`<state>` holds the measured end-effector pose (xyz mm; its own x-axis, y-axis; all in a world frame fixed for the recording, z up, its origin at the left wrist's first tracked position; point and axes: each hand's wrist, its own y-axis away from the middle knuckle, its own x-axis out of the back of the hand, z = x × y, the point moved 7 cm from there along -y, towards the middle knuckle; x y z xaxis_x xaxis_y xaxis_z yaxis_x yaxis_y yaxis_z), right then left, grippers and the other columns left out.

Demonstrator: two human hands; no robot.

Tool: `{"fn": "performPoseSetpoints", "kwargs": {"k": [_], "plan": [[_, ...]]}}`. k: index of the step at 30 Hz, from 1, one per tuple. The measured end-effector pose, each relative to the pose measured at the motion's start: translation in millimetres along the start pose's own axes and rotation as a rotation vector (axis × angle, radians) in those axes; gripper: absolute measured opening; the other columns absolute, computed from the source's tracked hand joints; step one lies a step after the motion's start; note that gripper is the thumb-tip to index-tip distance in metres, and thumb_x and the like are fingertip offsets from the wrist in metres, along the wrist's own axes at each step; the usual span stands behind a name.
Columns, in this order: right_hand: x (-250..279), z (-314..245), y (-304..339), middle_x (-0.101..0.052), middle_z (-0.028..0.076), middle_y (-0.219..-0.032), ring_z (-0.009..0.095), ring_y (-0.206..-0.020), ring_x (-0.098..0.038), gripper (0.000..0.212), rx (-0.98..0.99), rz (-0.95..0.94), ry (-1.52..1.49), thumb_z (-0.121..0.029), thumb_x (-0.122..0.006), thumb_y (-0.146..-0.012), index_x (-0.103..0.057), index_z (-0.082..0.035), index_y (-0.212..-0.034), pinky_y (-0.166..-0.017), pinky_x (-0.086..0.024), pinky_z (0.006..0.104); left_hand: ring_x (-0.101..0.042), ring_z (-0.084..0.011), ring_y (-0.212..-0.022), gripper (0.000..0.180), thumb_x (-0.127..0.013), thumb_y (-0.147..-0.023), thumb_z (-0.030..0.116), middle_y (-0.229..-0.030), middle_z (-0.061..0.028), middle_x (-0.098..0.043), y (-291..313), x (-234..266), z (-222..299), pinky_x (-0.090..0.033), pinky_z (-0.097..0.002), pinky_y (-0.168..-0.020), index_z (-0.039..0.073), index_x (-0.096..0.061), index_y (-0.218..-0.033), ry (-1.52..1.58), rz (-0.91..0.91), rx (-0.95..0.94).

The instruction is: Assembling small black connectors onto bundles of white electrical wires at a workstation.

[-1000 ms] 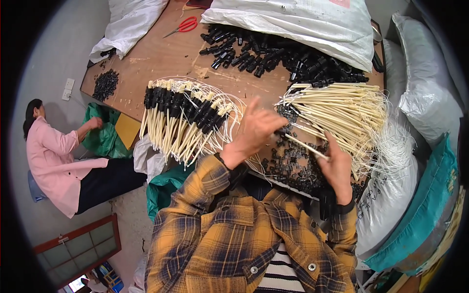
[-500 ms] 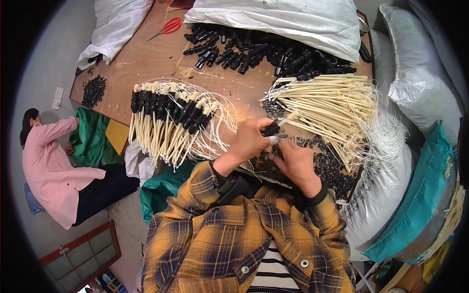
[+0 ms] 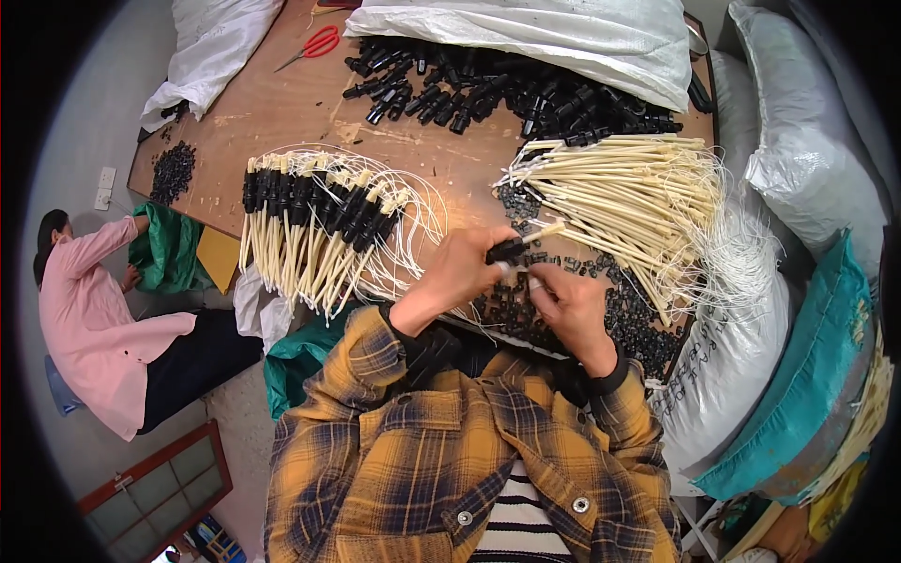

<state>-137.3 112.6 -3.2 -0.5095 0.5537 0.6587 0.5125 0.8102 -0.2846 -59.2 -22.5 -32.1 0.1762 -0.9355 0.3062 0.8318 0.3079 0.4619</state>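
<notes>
My left hand (image 3: 462, 269) is closed round a black tubular fitting (image 3: 507, 250), whose cream-coloured tip (image 3: 548, 229) points to the right. Close beside it, my right hand (image 3: 571, 305) has its thumb and fingers pinched together; whatever they hold is too small to make out. Beneath both hands, small black pieces (image 3: 638, 328) are spread along the table's near edge. To the left lies a row of cream rods with black fittings (image 3: 314, 211) and looped white cords. On the right is a pile of cream rods (image 3: 624, 192) without black fittings, white strings trailing from their ends.
Black fittings (image 3: 460, 98) spill from a white sack (image 3: 535, 38) at the back. Red-handled scissors (image 3: 320, 42) and a small black heap (image 3: 174, 172) lie on the table (image 3: 235, 94). Full sacks (image 3: 817, 141) crowd the right side. A person in pink (image 3: 103, 319) sits at left.
My left hand has turned the black fitting slightly and moved it a little left. The right hand's fingers have drawn in to a tighter pinch. The whole view has shifted slightly.
</notes>
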Motion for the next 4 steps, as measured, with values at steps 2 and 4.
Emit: {"fn": "performPoseSetpoints", "kwargs": {"k": [2, 4], "plan": [[1.6, -3.1, -3.7, -0.064, 0.012, -0.065, 0.029, -0.056, -0.063, 0.011, -0.011, 0.016, 0.025, -0.013, -0.068, -0.079, -0.069, -0.009, -0.089, -0.05, -0.048, 0.0362, -0.065, -0.0187, -0.086, 0.027, -0.064, -0.08, 0.002, -0.098, -0.0081, -0.069, 9.1, 12.4, 19.1, -0.049, -0.0351, -0.074, 0.008, -0.065, -0.107, -0.495, 0.317, -0.454], [2.2, -2.8, -4.2, -0.064, 0.013, -0.065, 0.029, -0.057, -0.064, 0.014, -0.015, 0.032, 0.071, -0.012, -0.068, -0.078, -0.069, -0.008, -0.092, -0.051, -0.049, 0.0362, -0.065, -0.0213, -0.091, 0.029, -0.063, -0.081, 0.005, -0.104, -0.0128, -0.068, 4.5, 8.1, 7.6, -0.049, -0.0378, -0.081, 0.009, -0.064, -0.11, -0.646, 0.233, -0.365]]}}
